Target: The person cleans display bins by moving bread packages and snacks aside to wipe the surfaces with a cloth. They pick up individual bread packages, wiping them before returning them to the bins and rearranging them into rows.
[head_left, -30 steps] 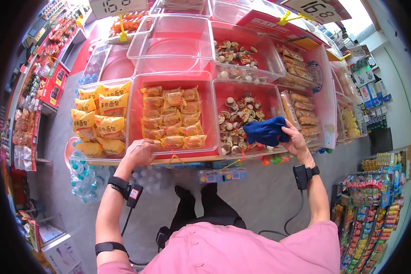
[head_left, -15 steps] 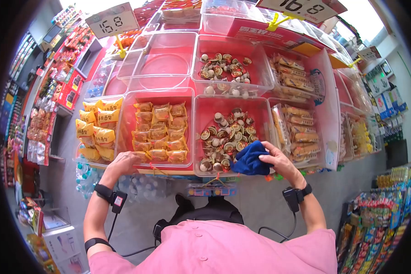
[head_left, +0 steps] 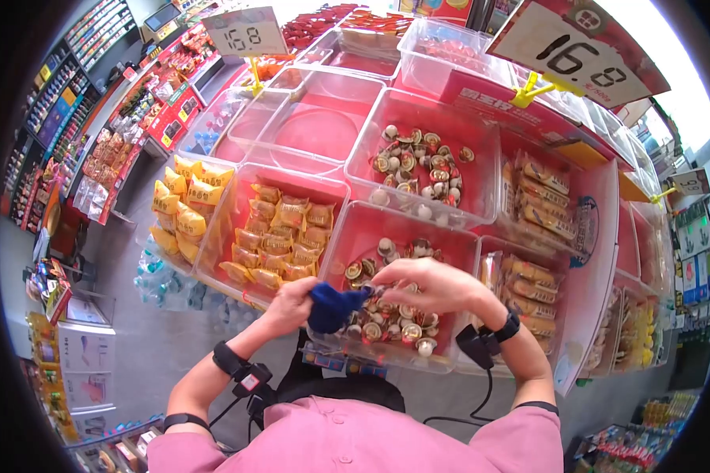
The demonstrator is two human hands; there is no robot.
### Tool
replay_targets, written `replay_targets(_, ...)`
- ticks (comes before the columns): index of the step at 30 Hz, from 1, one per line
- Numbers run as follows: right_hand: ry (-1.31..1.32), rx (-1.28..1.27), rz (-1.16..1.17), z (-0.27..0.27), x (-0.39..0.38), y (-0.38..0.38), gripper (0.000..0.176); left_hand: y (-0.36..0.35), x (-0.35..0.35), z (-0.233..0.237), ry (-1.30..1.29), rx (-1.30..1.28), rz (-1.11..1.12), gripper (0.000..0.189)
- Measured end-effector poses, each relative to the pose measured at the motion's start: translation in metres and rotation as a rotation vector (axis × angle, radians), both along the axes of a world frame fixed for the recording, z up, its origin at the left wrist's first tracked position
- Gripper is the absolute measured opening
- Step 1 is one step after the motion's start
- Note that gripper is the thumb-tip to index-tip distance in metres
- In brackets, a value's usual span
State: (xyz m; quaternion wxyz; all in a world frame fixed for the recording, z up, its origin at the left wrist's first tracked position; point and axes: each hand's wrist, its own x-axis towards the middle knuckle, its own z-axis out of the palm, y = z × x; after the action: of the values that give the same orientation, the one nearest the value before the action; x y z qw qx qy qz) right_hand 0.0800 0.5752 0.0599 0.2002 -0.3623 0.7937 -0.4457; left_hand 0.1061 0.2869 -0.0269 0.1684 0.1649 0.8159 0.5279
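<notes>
My left hand [head_left: 288, 309] is closed round one end of a dark blue cloth [head_left: 333, 307], which bunches out to the right over the front corner of a clear bin [head_left: 467, 272]. Fingers stretched and slightly blurred, my right hand [head_left: 438, 285] hovers over that bin, its fingertips close to the cloth's free end. Small round white-and-gold pieces [head_left: 409, 319] lie loose inside, partly hidden by the hand. To the left, a bin of yellow-wrapped snacks [head_left: 280, 236] sits beside my left hand.
Behind stands another bin of round pieces [head_left: 418, 162]. Long wrapped snacks [head_left: 532, 296] fill bins on the right. Price signs [head_left: 580, 51] on yellow clips rise above the display. Yellow packets [head_left: 188, 206] are at far left, bottles [head_left: 166, 276] below them.
The blue cloth has passed from my right hand to my left and moved left. My right hand has come left over the round pieces. The view has turned and shifted.
</notes>
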Motion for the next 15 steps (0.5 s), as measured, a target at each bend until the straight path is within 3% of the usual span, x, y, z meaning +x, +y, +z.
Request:
replay_targets(3,-0.103,-0.058,-0.267,0.002,-0.027,0.024,0.025,-0.013,-0.005,-0.020,0.227,-0.207,0.216,0.018)
replay_targets(5,0.005,-0.077,-0.449,0.000,-0.043,0.033,0.026,-0.023,-0.001,-0.076,0.270,-0.258,0.238,0.018)
replay_targets(6,0.244,0.010,-0.519,-0.007,-0.052,0.036,0.031,-0.016,0.003,-0.063,0.225,-0.409,0.251,0.019)
replay_targets(8,0.508,0.144,-0.588,-0.025,-0.073,0.041,0.034,-0.014,-0.005,-0.061,0.263,-0.360,0.211,0.021)
replay_targets(10,0.444,0.326,-0.606,-0.054,-0.088,0.042,0.033,-0.016,-0.006,-0.049,0.077,-0.411,0.108,0.024)
replay_targets(11,0.498,0.671,-0.633,-0.069,-0.094,0.038,0.031,-0.016,-0.007,-0.047,0.074,-0.446,0.113,0.025)
replay_targets(13,0.929,0.322,-0.811,-0.084,-0.098,0.022,0.025,-0.014,-0.007,-0.037,0.014,-0.485,0.135,0.027)
replay_targets(15,0.740,0.374,-0.827,-0.077,-0.096,0.017,0.023,-0.014,-0.006,-0.033,0.044,-0.442,0.051,0.029)
